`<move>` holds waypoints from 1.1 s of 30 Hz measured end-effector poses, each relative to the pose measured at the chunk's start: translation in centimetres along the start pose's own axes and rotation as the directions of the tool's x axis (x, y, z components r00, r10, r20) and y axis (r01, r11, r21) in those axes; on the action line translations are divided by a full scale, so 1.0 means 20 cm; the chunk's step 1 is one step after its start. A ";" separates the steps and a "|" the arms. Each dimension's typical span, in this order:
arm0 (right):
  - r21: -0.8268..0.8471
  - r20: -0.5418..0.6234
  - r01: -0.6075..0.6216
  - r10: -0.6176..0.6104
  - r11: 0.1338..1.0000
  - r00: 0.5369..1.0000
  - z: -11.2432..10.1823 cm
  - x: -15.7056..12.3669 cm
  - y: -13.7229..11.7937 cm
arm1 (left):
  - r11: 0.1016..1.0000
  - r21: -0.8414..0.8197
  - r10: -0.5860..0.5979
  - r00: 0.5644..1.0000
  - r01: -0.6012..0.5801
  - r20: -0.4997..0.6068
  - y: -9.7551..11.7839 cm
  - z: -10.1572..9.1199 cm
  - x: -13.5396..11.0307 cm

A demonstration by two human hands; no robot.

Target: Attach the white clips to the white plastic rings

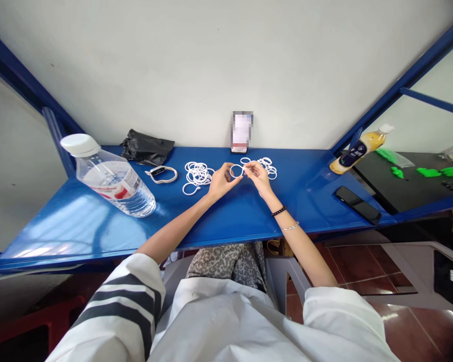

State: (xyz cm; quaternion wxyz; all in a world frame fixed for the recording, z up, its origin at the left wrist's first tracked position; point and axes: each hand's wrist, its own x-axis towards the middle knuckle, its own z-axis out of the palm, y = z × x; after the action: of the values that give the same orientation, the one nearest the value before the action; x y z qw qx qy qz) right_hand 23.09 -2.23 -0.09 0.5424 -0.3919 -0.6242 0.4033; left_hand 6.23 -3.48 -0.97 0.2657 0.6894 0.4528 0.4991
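Observation:
My left hand and my right hand meet over the blue table, both pinching one white ring between the fingertips. A loose pile of several white rings lies just left of my left hand. A second, smaller pile of white rings lies behind my right hand. My right wrist wears a dark bead bracelet and a thin silver bangle.
A large clear water bottle stands at the left. A smartwatch and a crumpled black bag lie beyond it. A phone leans on the wall. A yellow drink bottle and a dark phone sit at the right.

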 end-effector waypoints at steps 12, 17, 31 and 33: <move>-0.070 0.014 0.086 -0.085 0.994 0.996 0.00 0.00 0.01 | 0.992 0.122 0.040 0.999 -0.043 0.029 -0.04 0.02 0.00; -0.099 0.004 0.088 -0.088 0.991 0.996 0.00 0.00 0.01 | 0.979 0.160 0.122 0.992 -0.124 0.021 -0.03 0.02 0.00; -0.120 -0.006 0.109 -0.110 0.987 0.994 0.00 0.01 0.02 | 0.963 0.193 0.185 0.982 -0.187 0.030 -0.03 0.01 -0.01; -0.123 -0.009 0.107 -0.109 0.987 0.994 0.00 0.01 0.02 | 0.963 0.192 0.185 0.982 -0.187 0.031 -0.03 0.01 -0.01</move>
State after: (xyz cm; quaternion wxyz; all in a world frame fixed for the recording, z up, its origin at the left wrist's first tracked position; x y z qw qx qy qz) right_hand 23.13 -1.96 -0.45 0.5432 -0.3931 -0.6639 0.3312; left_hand 6.15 -3.35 -1.50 0.1522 0.7546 0.4308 0.4709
